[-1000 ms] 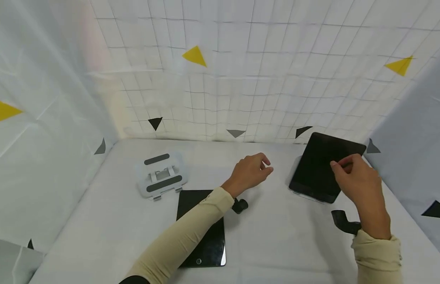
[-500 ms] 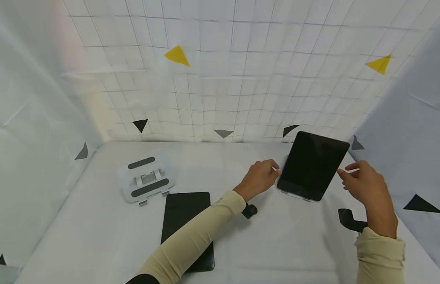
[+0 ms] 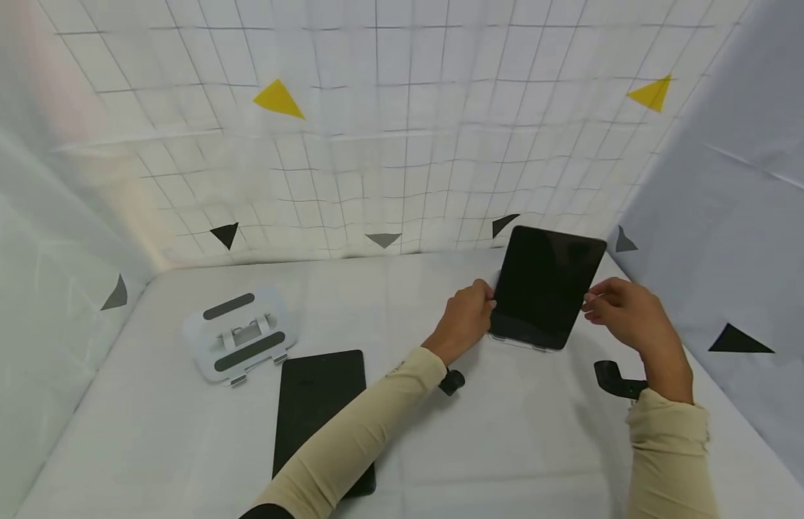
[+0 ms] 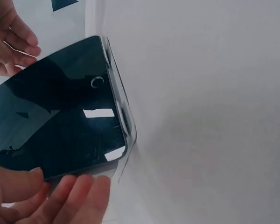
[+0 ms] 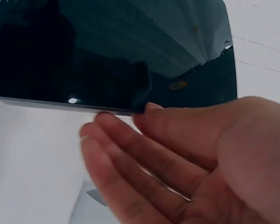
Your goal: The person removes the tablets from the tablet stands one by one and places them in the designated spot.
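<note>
A black tablet [image 3: 547, 288] leans back on a stand at the right of the table; a thin clear lip of the stand [image 4: 127, 116] shows along its lower edge. My left hand [image 3: 465, 311] pinches the tablet's left edge, thumb on the front face and fingers beside and behind. At the opposite edge, my right hand [image 3: 625, 310] holds it between thumb and forefinger, the other fingers loosely bent. The right thumb [image 5: 177, 128] overlaps the screen's rim in the right wrist view. Most of the stand is hidden behind the tablet.
A second black tablet [image 3: 320, 396] lies flat under the left forearm, partly covered by the sleeve. Left of it a pale folded stand [image 3: 242, 335] with dark grip strips lies on the white table [image 3: 492, 447]. White sheet walls [image 3: 402, 144] enclose the back and sides.
My left hand has moved right to the upright tablet's left edge. The right hand has gone from in front of the screen to its right edge. The head view has turned right.
</note>
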The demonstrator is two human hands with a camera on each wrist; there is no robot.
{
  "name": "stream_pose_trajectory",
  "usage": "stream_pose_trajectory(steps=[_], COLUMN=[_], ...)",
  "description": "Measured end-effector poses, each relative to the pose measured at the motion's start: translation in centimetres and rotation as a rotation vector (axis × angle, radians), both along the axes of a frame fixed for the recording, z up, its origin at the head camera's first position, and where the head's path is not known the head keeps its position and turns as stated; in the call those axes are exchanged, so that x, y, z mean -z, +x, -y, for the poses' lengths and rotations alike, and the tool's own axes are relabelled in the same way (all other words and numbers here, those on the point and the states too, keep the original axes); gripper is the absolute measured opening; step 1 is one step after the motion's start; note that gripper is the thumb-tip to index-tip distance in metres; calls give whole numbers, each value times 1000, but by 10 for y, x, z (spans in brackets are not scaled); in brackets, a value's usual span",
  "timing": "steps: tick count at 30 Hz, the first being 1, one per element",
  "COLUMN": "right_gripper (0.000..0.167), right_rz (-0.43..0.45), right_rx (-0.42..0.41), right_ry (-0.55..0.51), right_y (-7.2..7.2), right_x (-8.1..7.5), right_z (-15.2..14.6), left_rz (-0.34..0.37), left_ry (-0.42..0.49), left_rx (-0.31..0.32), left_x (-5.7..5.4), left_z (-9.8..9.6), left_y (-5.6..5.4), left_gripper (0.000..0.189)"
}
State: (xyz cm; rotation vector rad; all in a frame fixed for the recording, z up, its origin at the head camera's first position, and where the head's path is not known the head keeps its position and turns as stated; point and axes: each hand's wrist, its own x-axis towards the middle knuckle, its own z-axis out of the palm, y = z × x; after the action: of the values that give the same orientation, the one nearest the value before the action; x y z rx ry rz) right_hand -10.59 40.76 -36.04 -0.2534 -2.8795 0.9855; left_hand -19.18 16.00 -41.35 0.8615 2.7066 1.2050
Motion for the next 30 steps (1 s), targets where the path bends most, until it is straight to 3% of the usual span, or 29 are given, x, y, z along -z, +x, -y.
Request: stream_pose_trajectory(steps=[7, 19, 23, 30], right_gripper=[33, 29, 26, 25], right_rz=[-85, -103, -125, -161], right_rx=[51, 49, 36, 21], right_ry=[69, 78, 78, 116], right_y=[-3, -2, -2, 8], right_x=[4, 3, 0, -12], right_z=[3, 6, 9, 10], left_rz=[-66, -148, -187, -189], left_ry=[-23, -28, -29, 2], left_rx=[-12, 4, 8, 39], left_x=[1, 6, 8, 5], left_z=[-2, -2, 0, -1], left_y=[-2, -4, -5, -4], left_gripper=[12, 10, 9, 6])
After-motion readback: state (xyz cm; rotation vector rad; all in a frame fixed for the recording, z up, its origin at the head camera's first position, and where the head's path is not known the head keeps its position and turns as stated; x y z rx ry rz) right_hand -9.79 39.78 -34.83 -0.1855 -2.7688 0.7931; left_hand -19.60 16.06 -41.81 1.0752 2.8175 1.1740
